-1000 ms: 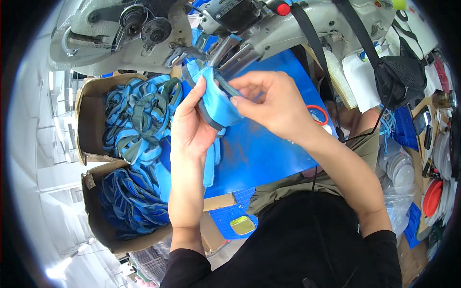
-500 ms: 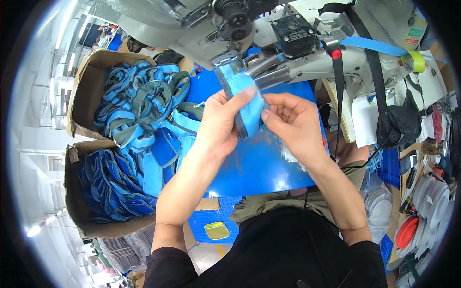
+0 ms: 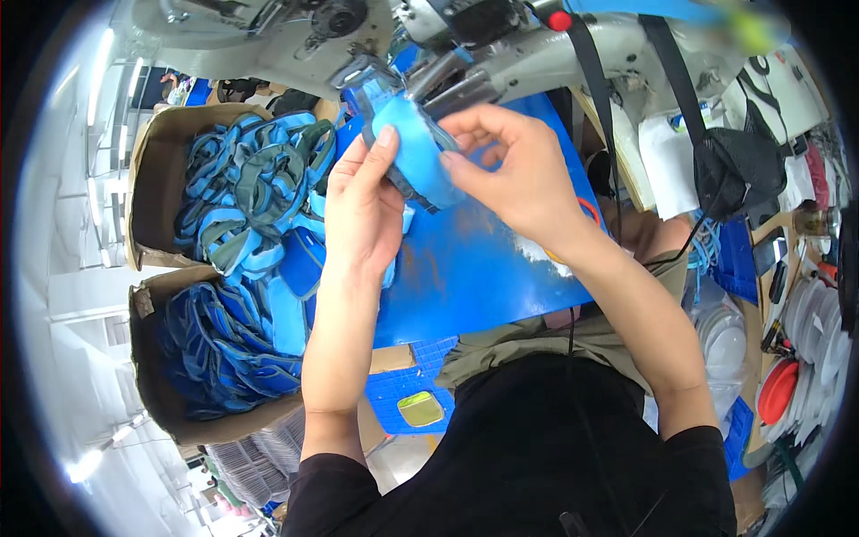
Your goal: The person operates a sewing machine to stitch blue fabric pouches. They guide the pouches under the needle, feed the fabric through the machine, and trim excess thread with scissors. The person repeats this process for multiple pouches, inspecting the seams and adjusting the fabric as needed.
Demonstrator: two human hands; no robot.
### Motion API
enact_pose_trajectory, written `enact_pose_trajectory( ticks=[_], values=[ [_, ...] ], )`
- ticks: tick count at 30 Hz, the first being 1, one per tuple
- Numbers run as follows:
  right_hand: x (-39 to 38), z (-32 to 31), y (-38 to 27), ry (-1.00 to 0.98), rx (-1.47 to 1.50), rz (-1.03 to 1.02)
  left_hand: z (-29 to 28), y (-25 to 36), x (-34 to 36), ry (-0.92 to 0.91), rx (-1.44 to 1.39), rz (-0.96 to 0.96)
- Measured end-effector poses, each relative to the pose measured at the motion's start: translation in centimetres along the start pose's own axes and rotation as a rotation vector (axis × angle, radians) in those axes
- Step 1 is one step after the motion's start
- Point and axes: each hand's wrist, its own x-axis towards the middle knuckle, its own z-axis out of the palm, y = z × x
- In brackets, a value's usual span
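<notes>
A light blue fabric piece with dark grey binding (image 3: pixel 413 148) is held up at the metal binding guide (image 3: pixel 440 80) of the grey sewing machine (image 3: pixel 528 67). My left hand (image 3: pixel 362 201) grips it from the left, thumb pressed on its face. My right hand (image 3: pixel 514 174) pinches its right edge with thumb and forefinger, the other fingers curled. The upper end of the piece lies among the machine parts, where the exact contact is hard to make out. The blue work table (image 3: pixel 465 286) is below my hands.
Two cardboard boxes (image 3: pixel 152 192) at the left hold tangled blue and green strap pieces (image 3: pixel 250 179) and darker blue pieces (image 3: pixel 224 345). Black straps (image 3: pixel 595 98) and a black mesh pouch (image 3: pixel 738 170) hang at the right, near stacked plates or spools (image 3: pixel 801 327) and a red disc (image 3: pixel 777 394).
The view dipped and then rose again. Both hands still hold the fabric; since half a second ago it has moved up and left in the picture, with my hands following.
</notes>
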Motion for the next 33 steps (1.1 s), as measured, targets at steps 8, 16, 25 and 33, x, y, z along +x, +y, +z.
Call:
enact_pose_trajectory(
  ticks=[8,16,25,33],
  values=[
    [-0.3,0.2,0.1,0.037,-0.02,-0.084,-0.2,0.4,-0.4,-0.03,-0.174,-0.261],
    [0.1,0.1,0.4,0.004,-0.048,-0.028,-0.2,-0.3,-0.7,-0.011,0.089,-0.093],
    [0.0,1.2,0.9,0.054,0.021,0.029,0.3,0.0,-0.4,-0.005,0.3,0.01],
    [1.9,1.7,0.1,0.089,-0.034,-0.001,0.2,0.5,1.2,0.013,0.307,0.115]
  ],
)
